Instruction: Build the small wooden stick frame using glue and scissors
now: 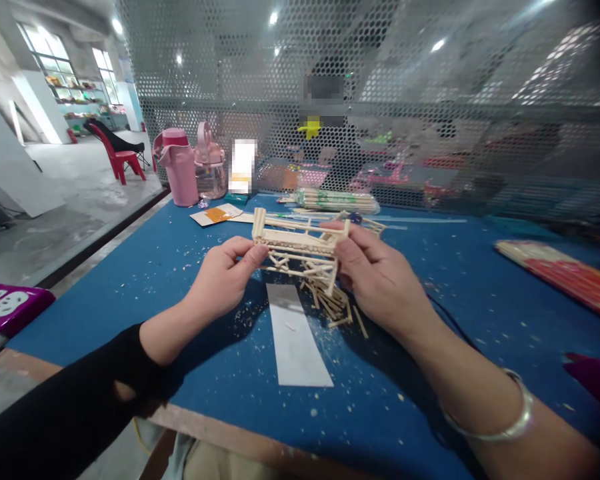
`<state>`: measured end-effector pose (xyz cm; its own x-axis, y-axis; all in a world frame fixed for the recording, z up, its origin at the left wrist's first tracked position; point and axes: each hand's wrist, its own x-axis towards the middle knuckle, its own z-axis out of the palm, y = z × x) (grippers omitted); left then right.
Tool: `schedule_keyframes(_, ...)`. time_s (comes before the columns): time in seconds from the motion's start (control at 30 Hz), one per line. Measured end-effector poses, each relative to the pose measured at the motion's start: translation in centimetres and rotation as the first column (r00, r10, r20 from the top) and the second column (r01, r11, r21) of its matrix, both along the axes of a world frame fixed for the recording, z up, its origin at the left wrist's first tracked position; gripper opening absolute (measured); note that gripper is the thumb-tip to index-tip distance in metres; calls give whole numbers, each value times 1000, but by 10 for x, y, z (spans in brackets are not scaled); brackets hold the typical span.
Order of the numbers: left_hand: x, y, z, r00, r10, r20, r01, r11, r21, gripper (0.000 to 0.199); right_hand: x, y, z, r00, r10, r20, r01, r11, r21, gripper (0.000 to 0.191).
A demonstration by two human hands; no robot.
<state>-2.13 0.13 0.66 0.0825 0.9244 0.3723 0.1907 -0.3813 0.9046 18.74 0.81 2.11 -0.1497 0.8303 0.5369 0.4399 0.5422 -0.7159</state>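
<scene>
Both hands hold up a small wooden stick model [300, 243], built like a little bench or bed frame, above the blue table. My left hand [225, 273] pinches its left end between thumb and fingers. At the other end, my right hand [377, 273] grips the frame, its fingers partly hidden behind the sticks. Under the model lies a loose pile of short cut sticks [333, 303]. A white paper strip [297, 340] rests flat below my hands, with a tiny stick piece on it.
Along the back stand a pink thermos [183, 170] and a pink bottle [211, 170], beside a wrapped stick bundle [335, 200]. A red-and-yellow packet [560, 273] lies right. A purple power strip [17, 307] sits left. Behind the mesh screen [260, 100] is a person.
</scene>
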Motion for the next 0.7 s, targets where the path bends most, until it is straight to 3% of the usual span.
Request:
schedule_keyframes(0.13,-15,11,4,989,24,-144,0,986,167,28,-6,4,-2,999,26,-21,-25,998,52,28)
schedule_keyframes(0.2,-28,21,8,986,31,-164,-3,986,169,22,-9,4,1,997,6,-73,-2,999,54,27)
schedule_keyframes(0.27,-42,32,11,989,145,-29,-141,985,102,12,-10,3,6,993,-19,-119,26,998,53,27)
schedule_keyframes(0.37,-58,46,13,952,294,80,-297,955,25,22,-9,3,12,989,-20,-146,30,997,72,25)
schedule_keyframes(0.53,-47,51,14,968,208,139,-205,978,-41,5,-6,9,7,982,24,-186,-23,1000,5,23)
schedule_keyframes(0.7,-22,36,8,987,95,128,-93,995,-23,17,-6,13,-2,974,83,-211,-82,997,11,22)
